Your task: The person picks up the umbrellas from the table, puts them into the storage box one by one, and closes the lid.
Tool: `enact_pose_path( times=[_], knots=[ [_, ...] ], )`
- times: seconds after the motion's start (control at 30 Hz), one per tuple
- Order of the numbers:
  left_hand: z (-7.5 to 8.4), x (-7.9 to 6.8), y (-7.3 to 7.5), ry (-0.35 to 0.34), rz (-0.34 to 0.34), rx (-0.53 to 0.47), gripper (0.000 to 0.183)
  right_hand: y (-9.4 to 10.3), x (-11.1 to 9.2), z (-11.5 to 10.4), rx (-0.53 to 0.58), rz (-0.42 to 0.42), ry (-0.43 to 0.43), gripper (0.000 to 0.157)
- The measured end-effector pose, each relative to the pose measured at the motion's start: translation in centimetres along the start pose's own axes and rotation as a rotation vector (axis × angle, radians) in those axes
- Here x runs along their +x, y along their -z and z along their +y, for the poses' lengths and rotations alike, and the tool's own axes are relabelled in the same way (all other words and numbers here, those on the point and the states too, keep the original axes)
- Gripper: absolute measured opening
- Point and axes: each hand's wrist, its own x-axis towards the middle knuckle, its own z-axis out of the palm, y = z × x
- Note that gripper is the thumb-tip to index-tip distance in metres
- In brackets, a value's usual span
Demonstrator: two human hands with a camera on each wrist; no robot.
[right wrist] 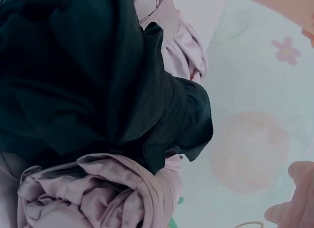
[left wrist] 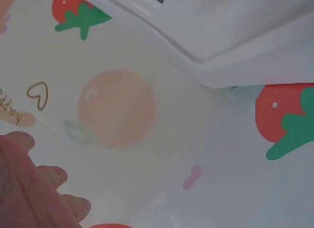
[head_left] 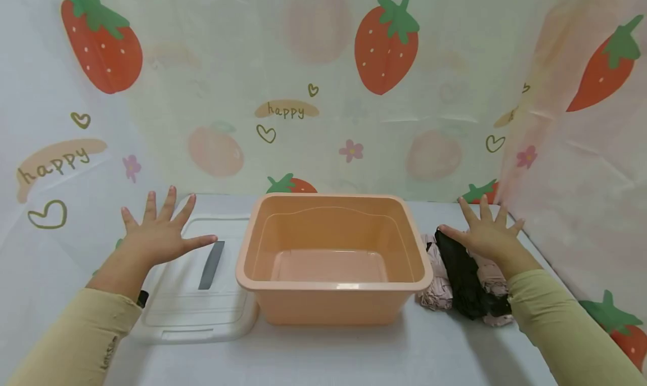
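Note:
In the head view my left hand is held with fingers spread above a white lid that has a grey strip on it. My right hand, also spread wide, hovers over a pile of rolled fabric. A black cloth roll lies between pinkish cloth rolls. Between the hands stands a peach plastic bin with nothing inside. The right wrist view shows the black cloth and pink rolls close up, with fingertips at the lower right. Neither hand holds anything.
A pale table carries the bin, lid and fabric. Behind and at both sides hangs a printed sheet with strawberries, hearts and the word "happy". The bin stands close beside both the lid and the rolls.

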Motion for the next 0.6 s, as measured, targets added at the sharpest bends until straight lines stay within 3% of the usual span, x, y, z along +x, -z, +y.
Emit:
enact_pose_path(
  times=[0.4, 0.6],
  knots=[
    [0.3, 0.3, 0.2, -0.027, 0.003, -0.004, 0.107, 0.1, -0.1, -0.4, 0.011, -0.008, -0.006, 0.099],
    [1.3, 0.6, 0.4, -0.062, 0.008, -0.006, 0.108, 0.0, 0.0, -0.3, 0.007, -0.001, 0.001, 0.098]
  ],
)
